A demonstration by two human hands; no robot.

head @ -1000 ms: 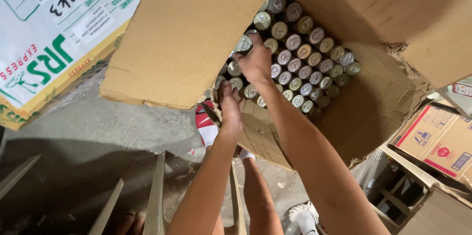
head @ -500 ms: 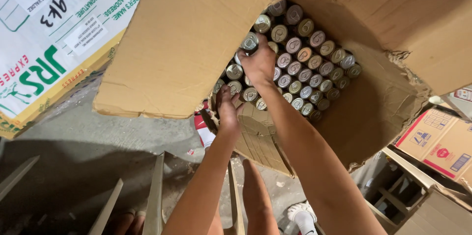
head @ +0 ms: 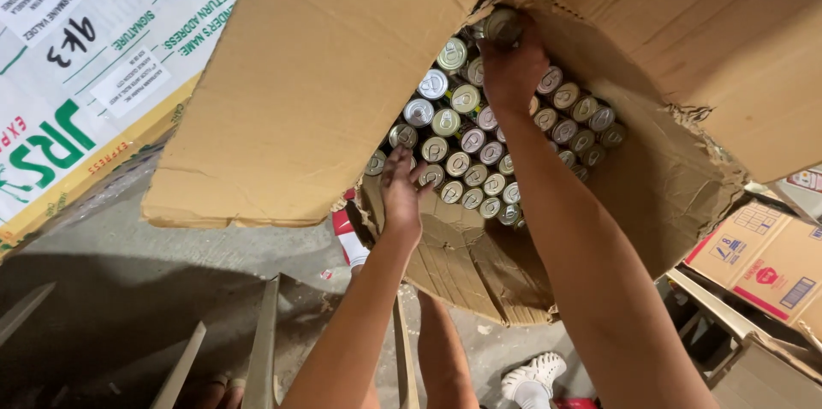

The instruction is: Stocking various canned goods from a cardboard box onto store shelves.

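box: large torn cardboard box, flaps open, packed with upright pull-tab cans | left hand: fingers spread on cans at the near edge | right hand: closed around one can at the far corner | floor: grey concrete floor, white shoe | right: small printed cartons

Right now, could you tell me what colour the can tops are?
Silver and pale gold can tops, seen in the head view.
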